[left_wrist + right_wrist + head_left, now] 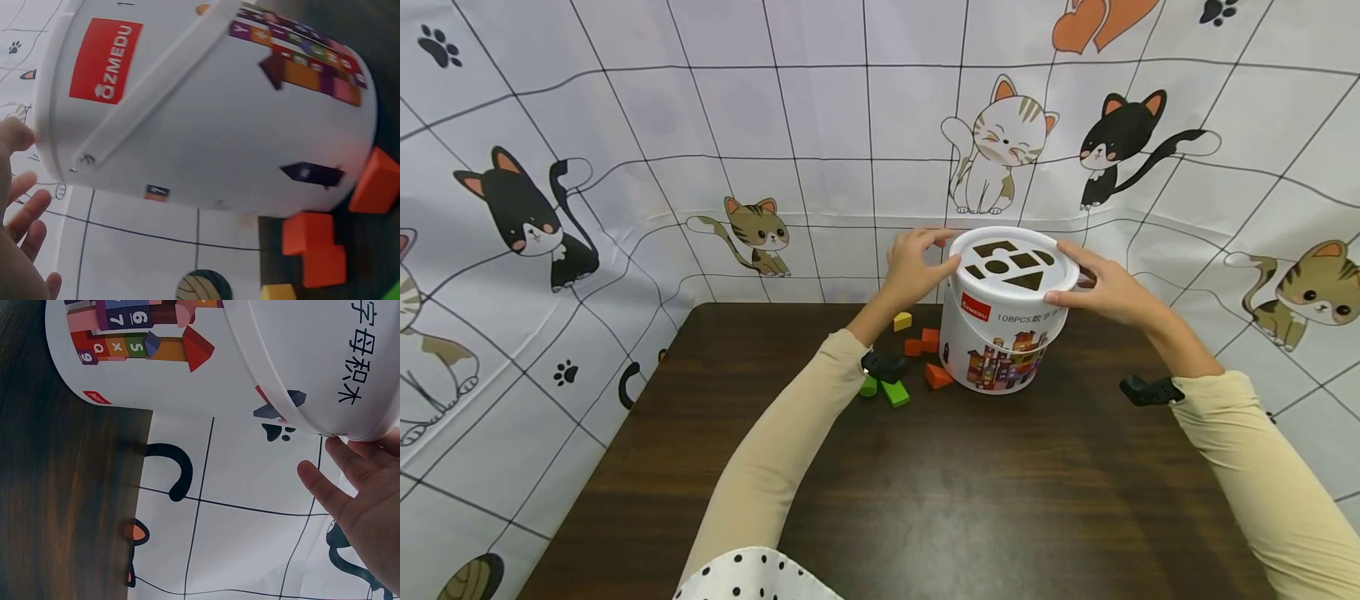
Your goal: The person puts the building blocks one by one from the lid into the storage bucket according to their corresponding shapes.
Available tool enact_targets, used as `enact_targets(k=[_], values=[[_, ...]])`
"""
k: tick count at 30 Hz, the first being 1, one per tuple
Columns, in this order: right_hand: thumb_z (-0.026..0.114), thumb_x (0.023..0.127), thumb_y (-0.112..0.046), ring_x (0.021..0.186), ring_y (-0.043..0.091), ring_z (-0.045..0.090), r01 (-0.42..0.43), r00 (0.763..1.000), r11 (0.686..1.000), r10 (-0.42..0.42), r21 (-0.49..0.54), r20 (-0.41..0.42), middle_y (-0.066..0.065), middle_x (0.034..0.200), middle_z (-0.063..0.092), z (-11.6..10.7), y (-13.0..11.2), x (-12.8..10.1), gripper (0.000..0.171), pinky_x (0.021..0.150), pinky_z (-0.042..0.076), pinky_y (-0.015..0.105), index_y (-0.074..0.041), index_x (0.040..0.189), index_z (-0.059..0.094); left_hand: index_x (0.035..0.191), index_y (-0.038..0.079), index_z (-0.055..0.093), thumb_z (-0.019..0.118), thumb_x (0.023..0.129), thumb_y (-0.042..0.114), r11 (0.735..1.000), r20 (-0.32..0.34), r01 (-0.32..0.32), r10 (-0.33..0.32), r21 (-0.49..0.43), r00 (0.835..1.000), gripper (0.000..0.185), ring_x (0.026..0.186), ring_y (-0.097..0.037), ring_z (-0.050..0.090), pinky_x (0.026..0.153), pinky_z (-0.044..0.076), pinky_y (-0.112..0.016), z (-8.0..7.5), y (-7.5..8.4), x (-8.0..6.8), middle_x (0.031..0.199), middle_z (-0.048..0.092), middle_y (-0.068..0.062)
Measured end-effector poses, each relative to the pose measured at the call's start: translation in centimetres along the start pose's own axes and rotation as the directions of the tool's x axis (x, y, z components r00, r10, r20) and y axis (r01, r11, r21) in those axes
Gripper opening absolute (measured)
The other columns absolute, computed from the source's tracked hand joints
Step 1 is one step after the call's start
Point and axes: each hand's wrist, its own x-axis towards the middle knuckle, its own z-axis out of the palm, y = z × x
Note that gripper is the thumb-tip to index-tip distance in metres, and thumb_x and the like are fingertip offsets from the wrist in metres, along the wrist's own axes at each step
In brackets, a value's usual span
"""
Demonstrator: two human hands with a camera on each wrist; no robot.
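A white bucket [1000, 333] with a red label and printed block pictures stands upright on the table. Its white lid [1051, 289] has several shaped holes and sits on top. At the lid's left edge is my left hand [912, 265], thumb at the rim and the other fingers spread; the left wrist view shows them apart from the bucket wall. My right hand [1105, 287] is at the opposite side, its thumb on the front of the rim and its fairly straight fingers along the edge. In the right wrist view those fingertips meet the lid's side.
Left of the bucket lie several loose blocks: a yellow block [902, 321], an orange block [937, 377] beside the bucket's base, and a green block [896, 393]. The dark wooden table [970, 500] meets a cat-printed curtain [827, 108] right behind the bucket.
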Motion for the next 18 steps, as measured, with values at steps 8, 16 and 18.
enact_targets(k=[8, 16, 18], values=[[0.078, 0.091, -0.024, 0.136, 0.046, 0.05, 0.014, 1.0, 1.0, -0.014, 0.004, -0.012, 0.018, 0.169, 0.02, 0.0, 0.2, -0.1, 0.099, 0.083, 0.045, 0.006, -0.011, 0.164, 0.014, 0.132, 0.005, 0.067, 0.072, 0.095, 0.023, 0.997, 0.008, -0.045, 0.045, -0.056, 0.999, 0.042, 0.119, -0.031, 0.053, 0.107, 0.037, -0.052, -0.2, -2.5, -3.3, 0.117, 0.068, -0.014], [0.077, 0.091, -0.026, 0.138, 0.044, 0.049, 0.015, 1.0, 1.0, -0.015, 0.0, -0.017, 0.019, 0.168, 0.021, 0.0, 0.2, -0.1, 0.098, 0.085, 0.042, 0.004, -0.012, 0.164, 0.015, 0.131, 0.012, 0.068, 0.073, 0.094, 0.03, 0.999, 0.164, -0.004, -0.002, 0.032, 0.987, 0.042, 0.116, -0.031, 0.055, 0.101, 0.035, -0.053, 1.0, -4.6, -6.9, 0.117, 0.069, -0.011], [0.078, 0.091, -0.026, 0.138, 0.044, 0.048, 0.016, 1.0, 1.0, -0.016, -0.001, -0.018, 0.019, 0.168, 0.022, -0.1, 0.3, -0.2, 0.098, 0.085, 0.041, 0.004, -0.012, 0.164, 0.015, 0.13, 0.012, 0.069, 0.074, 0.093, 0.031, 0.998, 0.195, -0.006, -0.005, 0.055, 0.981, 0.042, 0.115, -0.032, 0.054, 0.099, 0.034, -0.054, 1.4, -5.0, -7.6, 0.117, 0.069, -0.013]])
